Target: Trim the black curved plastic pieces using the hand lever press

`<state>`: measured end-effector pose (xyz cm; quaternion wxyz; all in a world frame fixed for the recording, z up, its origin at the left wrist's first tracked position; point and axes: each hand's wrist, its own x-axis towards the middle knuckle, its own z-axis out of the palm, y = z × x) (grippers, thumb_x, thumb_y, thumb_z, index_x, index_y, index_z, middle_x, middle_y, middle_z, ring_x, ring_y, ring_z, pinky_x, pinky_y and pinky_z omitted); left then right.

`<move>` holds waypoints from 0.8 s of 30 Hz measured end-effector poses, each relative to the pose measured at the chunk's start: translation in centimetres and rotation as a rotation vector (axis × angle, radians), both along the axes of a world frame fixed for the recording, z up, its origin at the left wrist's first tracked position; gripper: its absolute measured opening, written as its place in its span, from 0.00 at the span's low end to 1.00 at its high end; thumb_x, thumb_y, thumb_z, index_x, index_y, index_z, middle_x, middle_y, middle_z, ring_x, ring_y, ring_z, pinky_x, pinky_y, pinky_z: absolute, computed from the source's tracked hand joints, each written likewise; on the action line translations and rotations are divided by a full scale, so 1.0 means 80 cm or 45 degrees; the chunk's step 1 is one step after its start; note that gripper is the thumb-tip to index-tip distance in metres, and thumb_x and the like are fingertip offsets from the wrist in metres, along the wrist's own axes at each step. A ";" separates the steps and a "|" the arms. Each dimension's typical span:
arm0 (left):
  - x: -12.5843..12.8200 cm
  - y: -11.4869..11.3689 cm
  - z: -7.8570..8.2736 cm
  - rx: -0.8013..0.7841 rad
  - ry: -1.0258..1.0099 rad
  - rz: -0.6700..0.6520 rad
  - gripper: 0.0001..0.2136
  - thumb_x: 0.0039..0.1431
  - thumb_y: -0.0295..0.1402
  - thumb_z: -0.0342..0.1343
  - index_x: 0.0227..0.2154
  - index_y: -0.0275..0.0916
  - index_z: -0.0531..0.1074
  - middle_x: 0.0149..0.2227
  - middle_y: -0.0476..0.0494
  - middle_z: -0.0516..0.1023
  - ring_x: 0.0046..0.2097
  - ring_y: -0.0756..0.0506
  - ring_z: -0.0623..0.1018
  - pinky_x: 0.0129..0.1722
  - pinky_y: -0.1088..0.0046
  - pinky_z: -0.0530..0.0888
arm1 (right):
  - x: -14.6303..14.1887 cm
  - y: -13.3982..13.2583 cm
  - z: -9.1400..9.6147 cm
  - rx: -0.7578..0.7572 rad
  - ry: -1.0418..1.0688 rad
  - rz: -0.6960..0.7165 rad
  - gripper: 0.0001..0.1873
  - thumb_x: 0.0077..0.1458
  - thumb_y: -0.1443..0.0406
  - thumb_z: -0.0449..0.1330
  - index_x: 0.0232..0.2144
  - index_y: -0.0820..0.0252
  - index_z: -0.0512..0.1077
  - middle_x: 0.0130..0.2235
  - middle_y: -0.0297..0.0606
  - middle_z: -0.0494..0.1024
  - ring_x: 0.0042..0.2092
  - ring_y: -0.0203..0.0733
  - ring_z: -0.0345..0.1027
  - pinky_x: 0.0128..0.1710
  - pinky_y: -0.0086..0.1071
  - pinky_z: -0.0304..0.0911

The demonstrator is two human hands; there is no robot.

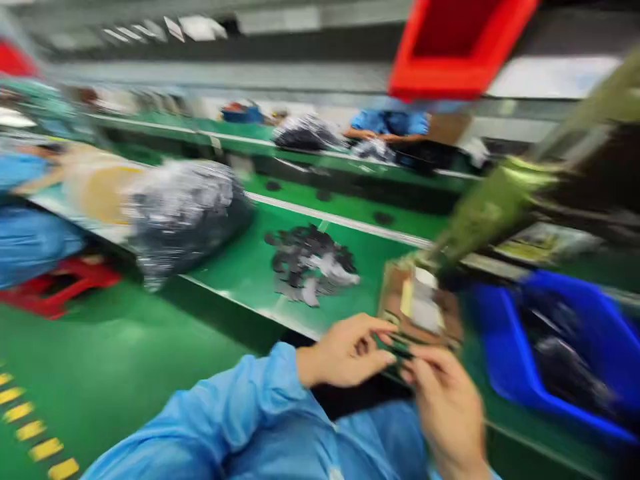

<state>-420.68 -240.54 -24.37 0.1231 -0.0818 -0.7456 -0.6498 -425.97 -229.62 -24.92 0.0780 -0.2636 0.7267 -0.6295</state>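
Between my two hands, just over the bench's front edge, is a small dark flat piece (397,348), blurred by motion. My left hand (347,350) pinches its left side between thumb and fingers. At the right side, my right hand (445,393) has thumb and fingertips closed on the same piece. Just beyond them stands a brown block-like fixture (393,287) with a pale upright part (425,303) on it. Left of the fixture, a loose pile of dark and grey curved flat pieces (310,263) lies on the green bench top (240,273).
A large clear bag of dark pieces (185,213) sits to the left. At right are a blue bin (510,353) with dark contents and a green machine column (493,200). A red bin (435,77) hangs overhead. Co-workers in blue sleeves (390,121) are at the far bench and far left.
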 end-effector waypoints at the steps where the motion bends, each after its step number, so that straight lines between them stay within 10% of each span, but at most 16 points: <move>1: 0.007 -0.002 0.000 -0.028 0.039 0.013 0.21 0.65 0.41 0.64 0.57 0.39 0.78 0.46 0.36 0.83 0.34 0.48 0.79 0.33 0.71 0.78 | 0.010 0.035 -0.008 0.010 -0.058 -0.088 0.17 0.71 0.52 0.59 0.49 0.59 0.75 0.43 0.36 0.80 0.40 0.36 0.76 0.40 0.34 0.77; 8: 0.031 -0.011 -0.016 -0.089 0.060 0.061 0.09 0.71 0.35 0.60 0.48 0.40 0.80 0.41 0.42 0.82 0.38 0.47 0.80 0.36 0.72 0.77 | 0.036 0.084 -0.023 -0.295 -0.472 -0.175 0.15 0.63 0.52 0.67 0.42 0.55 0.77 0.31 0.34 0.81 0.29 0.33 0.73 0.31 0.28 0.71; 24: 0.035 -0.009 -0.016 0.120 -0.330 -0.118 0.11 0.70 0.42 0.61 0.44 0.40 0.78 0.36 0.45 0.81 0.35 0.48 0.78 0.37 0.71 0.77 | 0.037 0.099 -0.019 -0.094 -0.198 -0.118 0.10 0.67 0.56 0.63 0.45 0.52 0.79 0.38 0.36 0.82 0.37 0.38 0.76 0.39 0.33 0.74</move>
